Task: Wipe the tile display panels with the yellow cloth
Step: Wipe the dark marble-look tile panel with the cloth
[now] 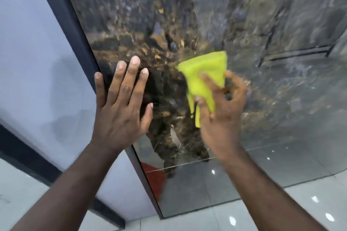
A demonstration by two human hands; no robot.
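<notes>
Two bare forearms were seen reaching up from the lower edge, above a floor (262, 215) of pale glossy tiles. The left hand (120, 110) was laid flat, fingers straight and spread, against the left side of the tile display panel (281, 99); its little finger was placed over the dark frame (75, 30) that bordered the panel. Just beside it, to the right, the yellow cloth (204, 75) was gripped by the right hand (221, 118), with the fingers and thumb curled round its bunched lower part. The cloth's folded upper edge was left fanned out above the fingers, in front of the panel's middle. That hand and the cloth were blurred, so contact between cloth and panel could not be told. The panel itself was shown as a dark, polished, marbled slab streaked with brown and grey, standing on the floor. A red patch (154, 176) was mirrored low in it. Beyond the frame, to the left, a pale grey surface (33, 52) was seen.
</notes>
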